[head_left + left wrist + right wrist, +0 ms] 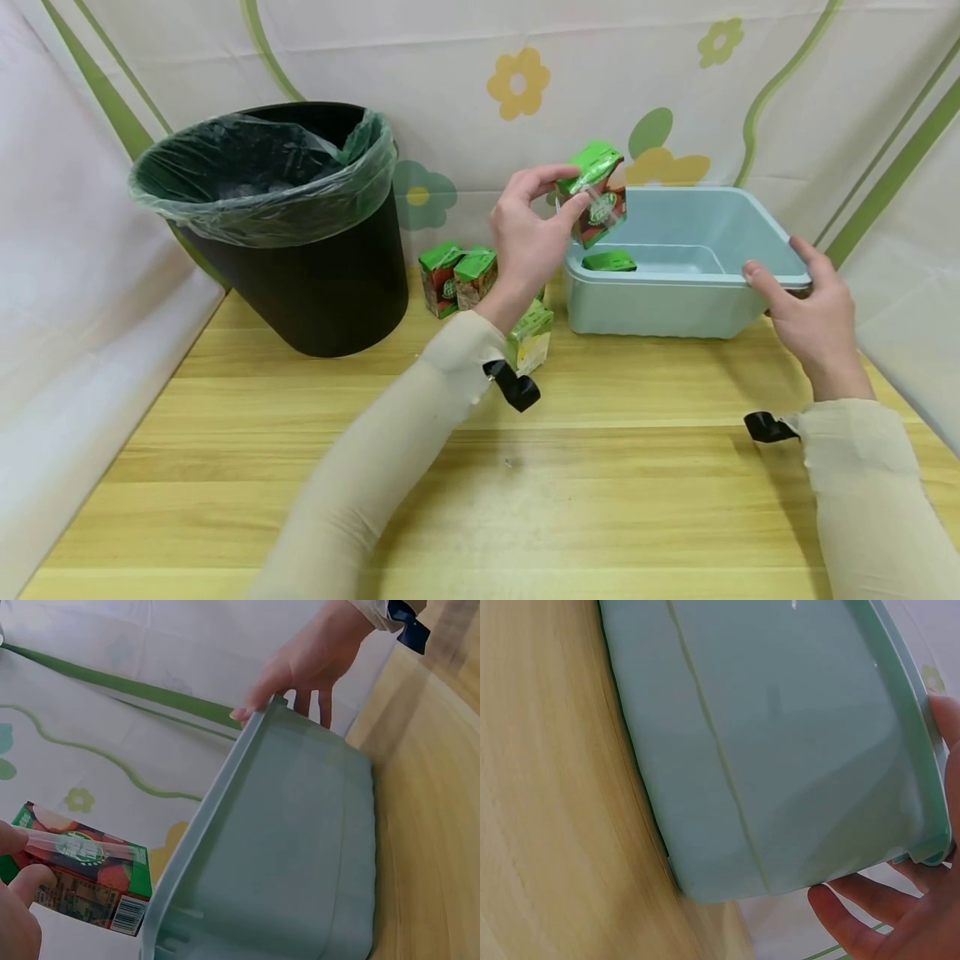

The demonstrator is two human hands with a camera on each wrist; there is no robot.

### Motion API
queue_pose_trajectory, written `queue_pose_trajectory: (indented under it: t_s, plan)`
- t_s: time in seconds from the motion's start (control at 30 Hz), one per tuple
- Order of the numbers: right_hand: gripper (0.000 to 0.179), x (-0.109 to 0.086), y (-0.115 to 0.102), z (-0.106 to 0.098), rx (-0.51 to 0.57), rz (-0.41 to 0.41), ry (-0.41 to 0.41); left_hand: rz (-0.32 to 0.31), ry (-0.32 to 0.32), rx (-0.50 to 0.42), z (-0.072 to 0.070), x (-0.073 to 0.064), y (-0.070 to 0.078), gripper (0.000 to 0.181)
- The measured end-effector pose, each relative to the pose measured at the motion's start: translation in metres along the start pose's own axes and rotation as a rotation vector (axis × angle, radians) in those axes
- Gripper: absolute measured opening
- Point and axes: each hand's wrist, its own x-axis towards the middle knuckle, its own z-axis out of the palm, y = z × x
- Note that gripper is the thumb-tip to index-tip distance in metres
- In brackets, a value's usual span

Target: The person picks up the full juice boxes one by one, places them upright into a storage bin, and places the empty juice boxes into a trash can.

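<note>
My left hand [528, 229] pinches a small green-and-red juice box [602, 204] between thumb and fingers, with a wrapped straw stuck along its side. It is held tilted above the left end of a pale blue-green plastic tub [652, 308]. In the left wrist view the juice box [86, 870] shows strawberry pictures and a barcode, close to the tub's rim. My right hand [813, 321] grips the tub's right end, thumb on the rim and fingers beneath it. Inside the tub, another green-topped box [609, 262] shows, partly hidden by the front wall.
Left of the tub stand several more juice boxes [440, 279], some partly hidden by my left wrist, and a yellow-green box [531, 337]. A black bin [337, 275] with a green plastic liner [300, 212] stands at the back left. A patterned curtain [450, 75] hangs behind.
</note>
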Motion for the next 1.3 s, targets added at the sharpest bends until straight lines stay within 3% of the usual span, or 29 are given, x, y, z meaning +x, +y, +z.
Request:
queue_pose_trajectory:
  t_s: [0.27,0.57,0.97,1.3]
  plan:
    - [0.085,0.0,0.001,0.001,-0.008,0.008,-0.009,-0.021,-0.053,0.043,0.026,0.012,-0.009,0.029]
    - [0.084,0.001,0.002,0.001,-0.004,0.0,-0.002,0.011,-0.099,0.107,0.05,0.023,-0.015,0.03]
    - [0.085,-0.001,0.001,0.001,-0.011,-0.003,-0.002,-0.054,-0.137,0.122,0.066,0.029,-0.027,0.03]
    - [0.084,0.0,0.001,0.001,-0.011,-0.014,0.0,-0.042,-0.319,0.224,0.067,0.035,-0.033,0.025]
